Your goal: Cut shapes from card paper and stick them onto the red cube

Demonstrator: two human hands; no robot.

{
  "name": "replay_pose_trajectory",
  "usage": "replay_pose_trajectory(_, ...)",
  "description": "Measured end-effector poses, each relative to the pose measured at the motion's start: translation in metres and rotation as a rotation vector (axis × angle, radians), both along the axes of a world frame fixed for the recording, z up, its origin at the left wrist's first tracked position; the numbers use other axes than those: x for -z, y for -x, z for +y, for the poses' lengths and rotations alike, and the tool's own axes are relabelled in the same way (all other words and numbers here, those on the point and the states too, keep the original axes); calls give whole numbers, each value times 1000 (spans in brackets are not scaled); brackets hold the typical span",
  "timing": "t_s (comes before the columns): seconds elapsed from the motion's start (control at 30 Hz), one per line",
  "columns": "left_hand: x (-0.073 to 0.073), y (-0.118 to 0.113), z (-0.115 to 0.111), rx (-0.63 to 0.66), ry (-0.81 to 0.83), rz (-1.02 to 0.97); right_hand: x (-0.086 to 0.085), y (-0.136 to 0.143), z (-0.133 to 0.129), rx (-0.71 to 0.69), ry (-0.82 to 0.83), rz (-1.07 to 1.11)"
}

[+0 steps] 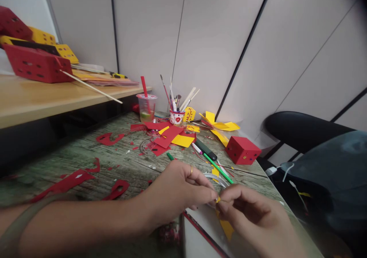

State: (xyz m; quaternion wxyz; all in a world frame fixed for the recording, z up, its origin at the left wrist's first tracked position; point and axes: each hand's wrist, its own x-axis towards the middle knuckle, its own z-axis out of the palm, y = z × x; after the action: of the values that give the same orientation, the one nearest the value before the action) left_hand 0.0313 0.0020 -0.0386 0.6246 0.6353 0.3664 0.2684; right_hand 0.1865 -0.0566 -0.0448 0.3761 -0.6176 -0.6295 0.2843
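My left hand [179, 191] is closed in a pinch, thumb against fingers, on one side of a small yellow paper scrap [218, 199]. From the other side my right hand [255, 212] pinches the same scrap, so the fingertips nearly meet. Below them lies a larger yellow paper piece [226, 227], partly covered by my right hand. Under both hands is a white flat sheet or board [197, 233] with a dark red edge. Just beyond the fingers are a grey-white curved item [218, 179] and a green pen [218, 169].
Red paper offcuts [64, 185] litter the wooden table. Toward the back stand a plastic cup with a red straw [146, 108] and a brush holder [177, 117]. A red dotted box [243, 150] sits at the right edge, near a black chair [309, 128]. A raised shelf [57, 101] juts in from the left.
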Motion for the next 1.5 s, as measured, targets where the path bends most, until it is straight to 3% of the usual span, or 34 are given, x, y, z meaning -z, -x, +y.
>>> replay_pose_trajectory(0.17,5,-2,2,7,4,-13,-3,1,-1,15,-11,20)
replay_pose_trajectory(0.3,5,-1,1,-5,-142,-30,-7,3,0,62,-18,67)
replay_pose_trajectory(0.37,5,0,0,-46,-342,-17,-9,4,0,77,-13,105)
replay_pose_trajectory(0.5,5,3,-1,-62,-1026,-26,-10,3,1,69,30,198)
replay_pose_trajectory(0.57,5,4,0,-32,-1273,-52,-10,3,1,64,52,235)
replay_pose_trajectory(0.77,10,6,2,-90,-1552,-3,-10,3,3,46,88,293)
replay_pose_trajectory(1.07,17,14,5,19,-1800,162,-10,6,3,52,106,348)
replay_pose_trajectory(1.17,18,14,8,-13,-1841,141,-8,3,4,68,119,406)
replay_pose_trajectory(1.37,11,11,13,-104,-1571,341,-2,-4,4,64,147,505)
replay_pose_trajectory(1.5,10,8,12,-85,-1582,218,-2,-4,5,23,127,597)
